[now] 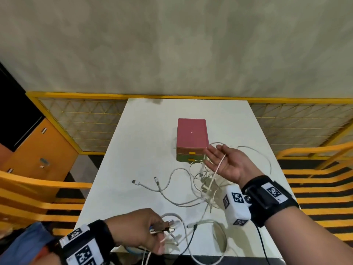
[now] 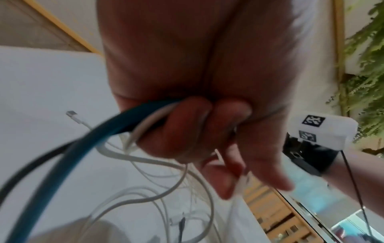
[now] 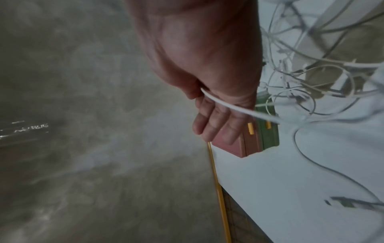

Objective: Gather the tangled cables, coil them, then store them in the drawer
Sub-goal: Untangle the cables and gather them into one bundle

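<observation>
both hands in the cable mess

left hand [image 1: 141, 228] fisted round a cable bundle [image 2: 133, 125] at the table's [image 1: 122, 150] near edge; right hand [image 1: 227, 163] flat-open, palm up, one white cable [image 1: 219, 167] draped across it, above the tangled cables [image 1: 202, 186] before the shut drawer box [image 1: 192, 139].

No legible text, brand or number; only black-and-white square coded markers on black wrist bands [image 1: 271, 196] behind both hands.
</observation>
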{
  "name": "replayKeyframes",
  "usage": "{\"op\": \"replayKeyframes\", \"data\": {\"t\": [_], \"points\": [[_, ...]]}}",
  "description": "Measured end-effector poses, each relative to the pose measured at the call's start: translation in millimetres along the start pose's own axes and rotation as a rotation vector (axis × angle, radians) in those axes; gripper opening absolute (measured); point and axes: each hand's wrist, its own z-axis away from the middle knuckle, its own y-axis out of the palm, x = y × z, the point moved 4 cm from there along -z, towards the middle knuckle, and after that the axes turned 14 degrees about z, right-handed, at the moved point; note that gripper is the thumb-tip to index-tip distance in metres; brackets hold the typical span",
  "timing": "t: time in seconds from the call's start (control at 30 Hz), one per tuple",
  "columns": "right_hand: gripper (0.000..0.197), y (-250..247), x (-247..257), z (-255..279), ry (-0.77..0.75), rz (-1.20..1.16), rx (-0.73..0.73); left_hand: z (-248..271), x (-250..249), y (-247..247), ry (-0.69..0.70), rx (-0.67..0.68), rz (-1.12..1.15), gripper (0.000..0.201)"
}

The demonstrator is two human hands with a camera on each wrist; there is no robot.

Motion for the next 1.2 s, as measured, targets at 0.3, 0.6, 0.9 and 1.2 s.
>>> {"op": "replayKeyframes", "data": {"t": [0.3, 0.6, 0.9, 1.2], "points": [[0.018, 28.3, -49.6, 24.6, 0.045, 0.171, 0.142, -37.6, -60.7, -21.9, 0.37, -0.629, 0.6, 0.022], [0.023, 30.3, -43.9, 29.1, 0.078, 0.095, 0.135, -64.9, -66.8, 2.1, 0.343, -0.414, 0.494, 0.018], [0.011, -11.2, 0.9, 14.0, -0.081, 0.254, -0.012, -36.2, -13.1, 22.5, 0.047, -0.044, 0.103, 0.012], [0.009, -15.4, 11.8, 1.2, -0.452, 0.865, -0.249, -40.0, -19.2, 19.3, 0.075, -0.081, 0.123, 0.007]]}}
